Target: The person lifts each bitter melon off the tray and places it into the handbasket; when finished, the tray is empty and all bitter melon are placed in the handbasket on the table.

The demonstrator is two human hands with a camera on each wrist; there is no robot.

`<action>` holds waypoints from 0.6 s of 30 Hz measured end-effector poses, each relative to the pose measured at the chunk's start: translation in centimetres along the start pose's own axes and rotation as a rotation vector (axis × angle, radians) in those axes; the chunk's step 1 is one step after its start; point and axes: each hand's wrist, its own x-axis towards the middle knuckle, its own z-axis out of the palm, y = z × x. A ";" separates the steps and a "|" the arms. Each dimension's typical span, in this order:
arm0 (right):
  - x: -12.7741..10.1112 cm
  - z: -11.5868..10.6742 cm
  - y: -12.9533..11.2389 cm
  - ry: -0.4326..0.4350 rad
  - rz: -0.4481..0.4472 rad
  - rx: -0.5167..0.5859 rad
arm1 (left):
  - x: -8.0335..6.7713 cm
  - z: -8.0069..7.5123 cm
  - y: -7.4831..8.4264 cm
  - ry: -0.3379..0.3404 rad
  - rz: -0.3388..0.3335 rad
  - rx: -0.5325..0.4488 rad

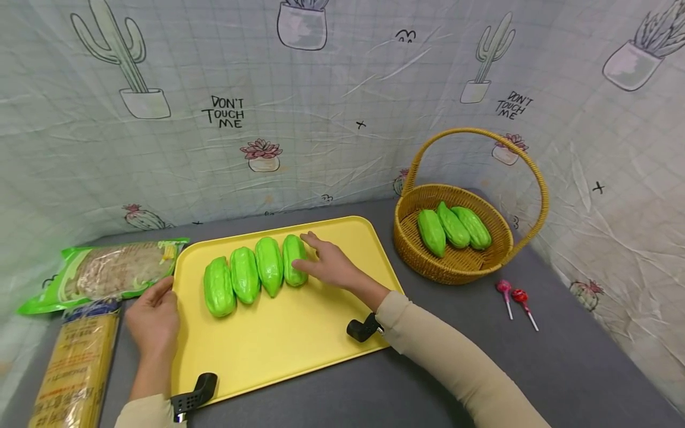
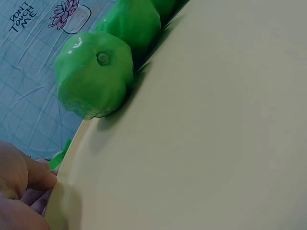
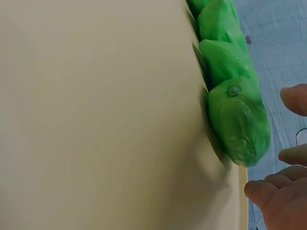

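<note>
Right hand (image 1: 332,264) beside four green gourds (image 1: 257,273); basket (image 1: 428,261) holds three.

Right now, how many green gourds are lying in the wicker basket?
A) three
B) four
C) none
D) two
A: the head view shows three green gourds lying side by side in the wicker basket, while four more sit in a row on the yellow tray by the right hand.
</note>
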 end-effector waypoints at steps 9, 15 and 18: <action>1.0 1.0 0.1 0.009 0.038 -0.007 | -0.1 0.0 0.2 -0.003 -0.009 -0.008; 1.3 1.5 0.2 0.004 0.041 -0.007 | -0.1 0.0 0.2 -0.005 -0.015 -0.004; 1.3 1.8 0.2 0.008 0.033 -0.024 | 0.0 0.0 0.2 -0.002 -0.018 0.002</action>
